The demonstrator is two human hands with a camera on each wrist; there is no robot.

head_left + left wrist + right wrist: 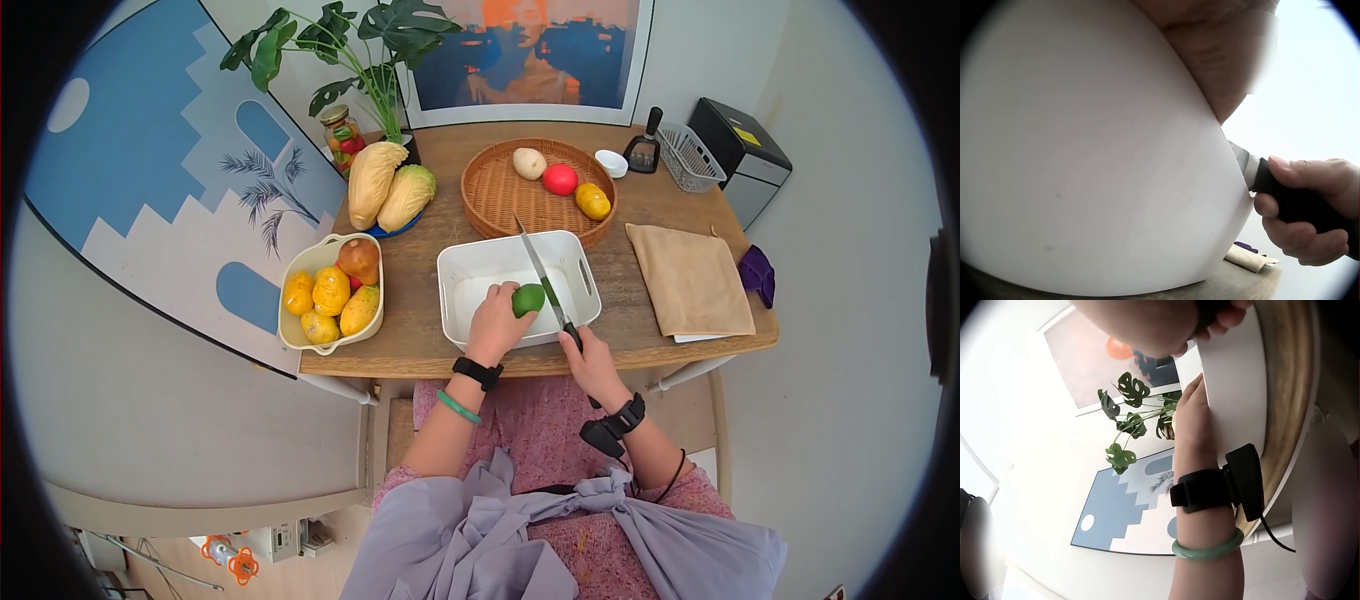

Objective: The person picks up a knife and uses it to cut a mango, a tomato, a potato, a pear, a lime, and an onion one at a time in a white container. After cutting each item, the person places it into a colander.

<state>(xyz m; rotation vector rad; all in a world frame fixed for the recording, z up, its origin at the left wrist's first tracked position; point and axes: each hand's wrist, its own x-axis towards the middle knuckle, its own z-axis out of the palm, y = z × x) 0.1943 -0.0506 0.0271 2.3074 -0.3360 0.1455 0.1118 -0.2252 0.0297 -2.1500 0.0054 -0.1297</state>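
Observation:
In the head view a green fruit is gripped by the left hand over the white bin. The right hand holds a knife by its black handle, blade pointing up and away across the bin, just right of the fruit. The left wrist view shows the right hand with fingers curled round the handle; the white bin wall hides the fruit. In the right wrist view the left hand reaches behind the bin's wall.
A basket of yellow fruit and cabbages stand at left. Behind the bin is a wicker tray with a potato, a red item and a yellow one. A tan cloth, grey basket and black box are at right.

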